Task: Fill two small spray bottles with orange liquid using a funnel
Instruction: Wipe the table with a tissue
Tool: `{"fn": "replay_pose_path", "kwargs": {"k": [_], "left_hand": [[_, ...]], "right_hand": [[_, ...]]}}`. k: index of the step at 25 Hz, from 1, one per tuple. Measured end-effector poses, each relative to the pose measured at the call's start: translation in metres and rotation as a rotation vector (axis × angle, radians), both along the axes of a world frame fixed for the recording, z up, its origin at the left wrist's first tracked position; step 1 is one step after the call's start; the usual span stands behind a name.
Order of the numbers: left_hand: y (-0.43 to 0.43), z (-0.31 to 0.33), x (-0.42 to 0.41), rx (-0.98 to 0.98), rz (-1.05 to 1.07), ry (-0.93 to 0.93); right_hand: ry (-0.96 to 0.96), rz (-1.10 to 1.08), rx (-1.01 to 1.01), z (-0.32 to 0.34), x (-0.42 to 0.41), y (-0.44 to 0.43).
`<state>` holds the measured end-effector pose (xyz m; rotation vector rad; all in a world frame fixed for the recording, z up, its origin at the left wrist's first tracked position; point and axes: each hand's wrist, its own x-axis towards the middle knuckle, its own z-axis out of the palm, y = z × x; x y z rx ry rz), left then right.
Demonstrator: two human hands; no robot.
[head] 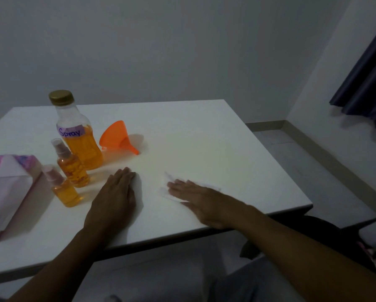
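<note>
White table (204,136): 2 small spray bottles (73,168) (63,188) holding orange liquid stand left, beside a capped larger bottle (79,136). Orange funnel (117,137) lies sideways. Left hand (115,192) flat, fingers straight; right hand (195,197) presses a tissue (167,184) flat.

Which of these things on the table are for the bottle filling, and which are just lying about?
For the job: big Spray bottle, orange funnel, far small spray bottle, near small spray bottle.
Lying about: pink tissue pack, white tissue under the right hand, dark curtain.
</note>
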<state>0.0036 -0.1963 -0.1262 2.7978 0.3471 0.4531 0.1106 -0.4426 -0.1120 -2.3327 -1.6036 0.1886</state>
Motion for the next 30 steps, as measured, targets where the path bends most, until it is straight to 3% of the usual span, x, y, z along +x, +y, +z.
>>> {"fn": "replay_pose_path", "kwargs": {"k": [3, 6, 9, 11, 14, 19, 24, 30], "left_hand": [[-0.002, 0.000, 0.001, 0.009, 0.001, -0.008], [-0.002, -0.002, 0.002, 0.002, 0.015, -0.012], [-0.002, -0.003, 0.004, 0.000, 0.019, -0.017], [-0.003, -0.002, 0.004, 0.003, 0.015, -0.030], [-0.002, -0.001, 0.006, -0.019, 0.025, -0.028], [0.001, 0.000, 0.008, -0.054, 0.029, -0.018], [0.002, -0.001, 0.004, -0.075, 0.016, -0.015], [0.000, -0.001, 0.002, -0.117, 0.026, 0.009]], "right_hand": [[-0.087, -0.171, -0.026, 0.002, 0.038, -0.052], [-0.071, -0.495, 0.008, 0.004, 0.082, -0.090], [-0.049, -0.867, -0.003, 0.007, 0.122, -0.086], [-0.021, -0.918, -0.016, 0.006, 0.131, -0.055], [-0.003, -0.776, -0.012, 0.001, 0.126, 0.012], [-0.011, -0.312, 0.039, -0.004, 0.077, 0.074], [0.005, 0.011, 0.065, -0.003, 0.024, 0.056], [-0.037, 0.150, -0.018, -0.007, -0.006, -0.001]]}}
